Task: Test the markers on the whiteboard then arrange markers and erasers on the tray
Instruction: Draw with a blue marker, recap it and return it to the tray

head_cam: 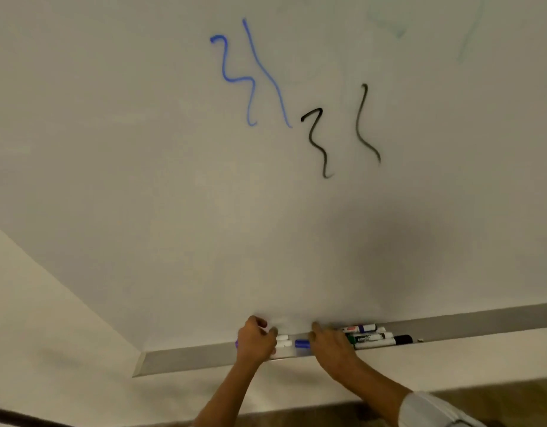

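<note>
Whiteboard (173, 180) with blue and black squiggles, so testing looks done. Both hands down on the tray (204, 355): left hand (255, 340) curled round white markers (283, 341), right hand (330, 345) flat over the blue one (302, 343), grip unclear. Best to nudge everything parallel, caps same way

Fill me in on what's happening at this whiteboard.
A person is arranging markers on the grey metal tray beneath the white whiteboard. The left hand rests on white-barrelled markers, and the right hand covers a blue-capped marker. More markers lie bunched to the right. Two blue squiggles and two black squiggles are on the board.
</note>
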Demonstrator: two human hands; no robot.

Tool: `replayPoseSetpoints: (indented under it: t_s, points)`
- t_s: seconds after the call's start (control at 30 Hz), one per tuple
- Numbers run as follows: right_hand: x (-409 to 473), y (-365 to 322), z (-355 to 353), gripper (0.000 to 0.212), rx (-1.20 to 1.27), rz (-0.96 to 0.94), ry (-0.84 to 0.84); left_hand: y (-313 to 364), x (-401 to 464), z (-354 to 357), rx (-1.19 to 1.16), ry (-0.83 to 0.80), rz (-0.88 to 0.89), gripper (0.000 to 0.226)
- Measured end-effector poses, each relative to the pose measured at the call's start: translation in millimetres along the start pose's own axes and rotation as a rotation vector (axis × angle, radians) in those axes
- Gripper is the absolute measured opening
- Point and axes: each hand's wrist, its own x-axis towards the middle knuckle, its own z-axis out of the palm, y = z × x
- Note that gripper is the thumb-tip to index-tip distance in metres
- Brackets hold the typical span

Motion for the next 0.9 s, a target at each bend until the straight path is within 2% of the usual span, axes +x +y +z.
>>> replayPoseSetpoints:
  t_s: [0.13,0.2,0.3,0.4,0.47,0.53,0.6,0.67,0.8,0.9]
  points:
    - [-11.1,14.1,-22.5,0.031,0.182,0.078,0.188,42.1,-3.6,-24.4,0.067,-0.138,0.158,0.015]
    - [-23.0,28.6,-56.9,0.022,0.409,0.166,0.287,74.1,-13.1,-34.2,0.112,-0.259,0.222,0.023]
    - [-43.4,50.4,-117.0,0.012,0.710,0.236,0.579,119.7,-31.5,-45.4,0.122,-0.336,0.308,0.033]
    - [-64.5,67.4,-172.8,0.024,1.105,0.248,0.903,164.0,-59.7,-46.8,-0.039,-0.336,0.384,0.035]
    - [-75.5,72.7,-203.1,0.021,1.405,0.229,1.085,191.2,-83.3,-43.7,-0.266,-0.316,0.399,0.035]
    - [-84.3,71.3,-226.2,0.020,1.726,0.185,1.185,214.8,-104.4,-39.5,-0.545,-0.292,0.419,0.040]
    - [-90.4,65.9,-240.8,0.028,1.969,0.164,1.194,234.3,-121.9,-36.3,-0.802,-0.292,0.449,0.044]
    - [-95.5,56.5,-253.2,0.032,2.069,0.143,1.172,247.7,-135.1,-34.7,-0.946,-0.295,0.484,0.045]
    - [-100.6,43.8,-267.1,0.025,2.107,0.001,1.063,260.9,-150.2,-35.9,-1.027,-0.267,0.555,0.042]
    - [-106.3,47.4,-269.3,0.022,2.109,-0.185,0.981,265.9,-155.2,-43.1,-1.027,-0.260,0.619,0.039]
